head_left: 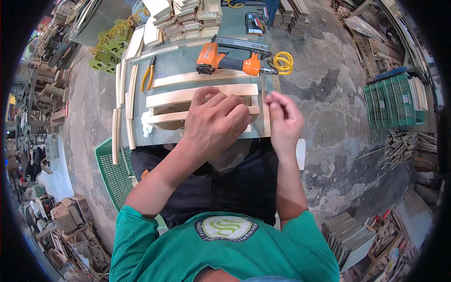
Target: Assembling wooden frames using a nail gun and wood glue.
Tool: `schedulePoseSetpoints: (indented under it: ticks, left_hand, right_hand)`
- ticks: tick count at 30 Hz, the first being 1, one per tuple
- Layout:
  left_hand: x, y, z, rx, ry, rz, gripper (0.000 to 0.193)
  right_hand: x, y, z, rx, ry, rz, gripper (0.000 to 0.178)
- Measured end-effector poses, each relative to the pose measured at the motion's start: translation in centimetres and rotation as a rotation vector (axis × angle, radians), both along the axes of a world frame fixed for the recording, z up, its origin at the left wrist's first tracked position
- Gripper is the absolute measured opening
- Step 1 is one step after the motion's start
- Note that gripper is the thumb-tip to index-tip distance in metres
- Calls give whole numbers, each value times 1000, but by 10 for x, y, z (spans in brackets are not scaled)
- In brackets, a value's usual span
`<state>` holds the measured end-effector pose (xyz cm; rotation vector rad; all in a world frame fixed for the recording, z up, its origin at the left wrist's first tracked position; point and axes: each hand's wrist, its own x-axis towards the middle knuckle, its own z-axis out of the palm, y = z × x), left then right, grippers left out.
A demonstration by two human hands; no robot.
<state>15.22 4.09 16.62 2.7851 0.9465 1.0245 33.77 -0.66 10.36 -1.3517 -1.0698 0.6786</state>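
A pale wooden slatted frame (162, 117) lies on the worktable close in front of me, with a long slat (164, 97) across its far side. My left hand (216, 117) is over the middle of this frame, fingers curled inward. Its fingertips are hidden, so I cannot tell what they hold or whether they touch the slats. My right hand (286, 124) is beside the table's right edge, next to an upright wooden strip (266, 115). Its fingers are bent and the thumb lies close to them; anything between them is too small to make out.
An orange and black nail gun (228, 61) with a yellow coiled hose (283, 63) lies beyond the frame. Yellow-handled pliers (148, 77) are at the left, near loose wooden strips (132, 91). Stacked wood pieces (188, 16) stand at the back. A green crate (110, 174) is below left.
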Motion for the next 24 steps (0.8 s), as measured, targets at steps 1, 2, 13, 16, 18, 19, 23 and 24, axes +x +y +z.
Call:
schedulePoseSetpoints:
  ticks: [1, 2, 13, 16, 18, 19, 23, 24]
  left_hand:
    - [0, 0, 0, -5, -8, -10, 16]
    - [0, 0, 0, 3, -16, -2, 16]
    - [-4, 0, 0, -48, 55, 16, 16]
    - [-1, 2, -3, 4, -36, -11, 17]
    - [-1, 2, -3, -15, -20, -11, 14]
    - [-1, 2, -2, -17, -13, -40, 14]
    - [2, 1, 2, -30, 3, -48, 12]
    - [2, 0, 4, -43, 11, -28, 13]
  right_hand:
    - [5, 14, -3, 22, 36, -52, 21]
    - [11, 30, -6, 19, 26, -45, 21]
    - [-6, 172, -27, -260, -1230, 619, 72]
    - [-13, 185, -26, -304, -1237, 639, 70]
    - [-11, 181, -22, -214, -1153, 591, 52]
    - [-9, 174, -17, -165, -1121, 565, 52]
    - [0, 110, 4, 42, 165, 249, 27]
    - [2, 82, 8, 120, 367, 220, 27]
